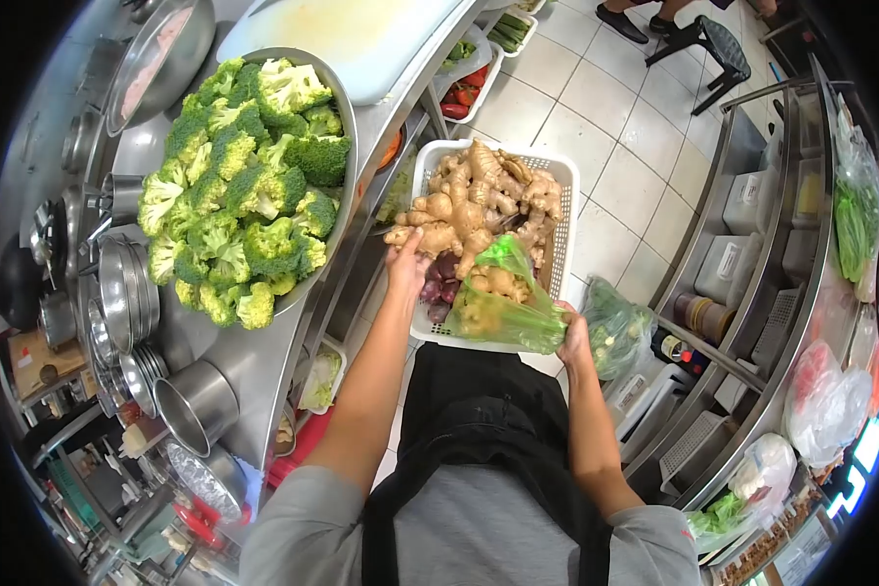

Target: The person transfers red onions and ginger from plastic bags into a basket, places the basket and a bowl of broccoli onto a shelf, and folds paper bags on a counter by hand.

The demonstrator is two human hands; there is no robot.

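A white plastic basket (568, 195) is in front of me, heaped with ginger (503, 186). My left hand (407, 262) is closed around a large knobby piece of ginger (439, 223) at the basket's left side. Below that piece lie dark red onions (440, 290). My right hand (574, 334) grips the edge of a green plastic bag (527, 327) at the basket's near right corner. Pieces of ginger show through the thin plastic and at the bag's mouth. The fingertips of my right hand are partly hidden by the bag.
On the steel counter at left stands a large bowl of broccoli (239, 190), near a white cutting board (361, 39) and a steel pot (195, 405). Steel shelving (723, 342) runs along the right. A bag of green vegetables (615, 327) and a black stool (703, 54) are on the tiled floor.
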